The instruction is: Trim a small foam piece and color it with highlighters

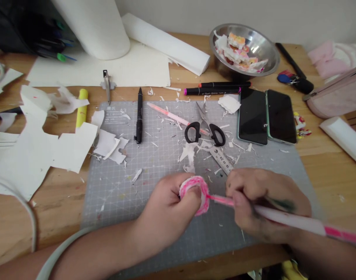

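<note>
My left hand pinches a small round paper piece, its rim coloured pink and its middle pale, with the thumb lying across it. In my right hand is a pink-and-white marker, its tip meeting the right edge of the paper piece. Both hands are above the grey cutting mat. Beyond them lie black-handled scissors and a metal ruler, partly hidden by my right hand. An orange-pink pen passes beneath the scissors.
White paper scraps cover the left side. A steel bowl holds coloured paper pieces. Two phones lie at right, beside dark markers. A black pen is on the mat. A pale cable crosses near my left forearm.
</note>
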A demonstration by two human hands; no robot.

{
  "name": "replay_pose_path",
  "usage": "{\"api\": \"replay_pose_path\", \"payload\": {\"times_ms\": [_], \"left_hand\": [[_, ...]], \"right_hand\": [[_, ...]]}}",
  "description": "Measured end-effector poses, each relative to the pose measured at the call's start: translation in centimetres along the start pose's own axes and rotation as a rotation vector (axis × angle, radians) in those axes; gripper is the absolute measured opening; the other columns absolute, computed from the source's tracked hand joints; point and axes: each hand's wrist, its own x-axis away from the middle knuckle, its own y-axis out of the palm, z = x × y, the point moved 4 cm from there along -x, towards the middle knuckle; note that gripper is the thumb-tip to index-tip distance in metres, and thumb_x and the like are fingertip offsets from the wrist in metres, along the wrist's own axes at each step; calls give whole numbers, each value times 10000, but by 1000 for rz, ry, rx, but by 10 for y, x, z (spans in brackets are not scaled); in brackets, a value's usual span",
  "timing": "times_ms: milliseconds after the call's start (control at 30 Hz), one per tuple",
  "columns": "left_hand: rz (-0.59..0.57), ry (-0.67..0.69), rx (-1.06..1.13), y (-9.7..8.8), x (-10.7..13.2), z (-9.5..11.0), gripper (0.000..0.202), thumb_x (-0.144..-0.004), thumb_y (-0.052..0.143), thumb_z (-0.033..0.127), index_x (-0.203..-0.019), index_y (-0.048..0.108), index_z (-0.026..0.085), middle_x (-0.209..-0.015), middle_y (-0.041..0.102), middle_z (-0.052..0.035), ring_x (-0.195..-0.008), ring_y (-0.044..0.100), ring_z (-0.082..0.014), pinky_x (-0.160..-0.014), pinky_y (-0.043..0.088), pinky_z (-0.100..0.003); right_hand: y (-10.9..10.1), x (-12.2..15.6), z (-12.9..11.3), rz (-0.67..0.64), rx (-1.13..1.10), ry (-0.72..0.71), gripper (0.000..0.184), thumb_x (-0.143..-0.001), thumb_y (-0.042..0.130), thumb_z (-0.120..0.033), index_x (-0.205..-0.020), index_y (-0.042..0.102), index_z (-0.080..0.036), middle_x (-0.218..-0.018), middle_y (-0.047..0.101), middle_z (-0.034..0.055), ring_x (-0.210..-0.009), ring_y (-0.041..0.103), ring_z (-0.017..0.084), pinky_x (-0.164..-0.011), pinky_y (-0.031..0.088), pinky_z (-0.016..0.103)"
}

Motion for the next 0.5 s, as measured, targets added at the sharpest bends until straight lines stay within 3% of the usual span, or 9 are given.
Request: {"api": "replay_pose_path", "payload": {"times_ms": [400,500], "left_hand": [[18,-3,-42,-1,0,0,236,-755,373,170,-520,394,186,-491,356,61,-462,318,-71,-430,290,-160],[11,-9,-46,-1,0,1,231,-752,372,174,-522,388,187,-490,351,62,-461,310,-71,-426,286,-161]], "right_hand": [[-2,3,0,73,-117,30,275,-707,461,-63,-591,268,-220,-447,444,-70,-398,439,60,-391,342,196],[-1,3,-1,12,-58,-3,288,-681,481,-35,-586,281,-220,-461,467,-64,-409,444,60,-391,344,192]]}}
